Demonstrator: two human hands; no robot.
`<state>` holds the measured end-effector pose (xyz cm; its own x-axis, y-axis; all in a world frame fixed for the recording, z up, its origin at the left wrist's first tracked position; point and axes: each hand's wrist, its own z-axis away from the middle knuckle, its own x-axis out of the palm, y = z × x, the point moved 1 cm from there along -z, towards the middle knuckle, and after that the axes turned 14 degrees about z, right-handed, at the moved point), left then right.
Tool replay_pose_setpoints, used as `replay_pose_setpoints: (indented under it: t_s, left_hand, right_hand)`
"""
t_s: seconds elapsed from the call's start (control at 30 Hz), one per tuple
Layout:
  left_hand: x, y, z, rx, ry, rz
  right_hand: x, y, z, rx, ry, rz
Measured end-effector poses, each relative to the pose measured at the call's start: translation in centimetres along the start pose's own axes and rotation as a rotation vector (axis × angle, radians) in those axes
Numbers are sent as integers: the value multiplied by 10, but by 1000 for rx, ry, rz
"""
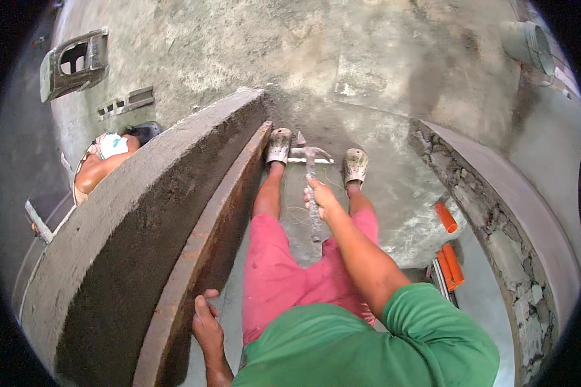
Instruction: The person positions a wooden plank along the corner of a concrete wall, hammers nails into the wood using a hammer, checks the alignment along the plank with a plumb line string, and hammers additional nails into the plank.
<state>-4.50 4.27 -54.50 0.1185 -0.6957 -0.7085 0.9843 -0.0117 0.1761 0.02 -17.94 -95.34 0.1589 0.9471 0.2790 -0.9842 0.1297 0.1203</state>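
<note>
R grip (321,198) clenched round hammer (311,169) handle; L grip (208,322), fingers part-curled, nr rusty-brown beam (192,257) (can't tell if holding it).

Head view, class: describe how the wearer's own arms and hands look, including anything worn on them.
The right hand is ungloved; that arm has a green short sleeve with no visible markings, leaving the forearm bare. The left hand is ungloved too; its sleeve cannot be made out.
</note>
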Motion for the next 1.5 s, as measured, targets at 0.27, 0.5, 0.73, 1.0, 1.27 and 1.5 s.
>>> replay_pose_setpoints:
  t_s: [0.27, 0.5, 0.73, 1.0, 1.27, 1.5]
  left_hand:
    - [74, -46, -28, -106, -282, 599]
    - [212, -4, -85, -342, -681, 597]
    - [245, -19, -134, -278, -655, 517]
    - [261, -33, -168, -396, -583, 484]
    - [333, -32, -225, -406, -631, 563]
    - [384, -37, -256, -395, -630, 521]
  right_hand:
    - [-153, 23, 82, -83, 226, -135]
    - [-205, 58, 134, -106, 217, -262]
    - [-175, 69, 142, -36, 158, -216]
    - [-173, 68, 108, 3, 111, -216]
    - [-165, 44, 84, -29, 196, -68]
    - [-166, 38, 43, -167, 216, 121]
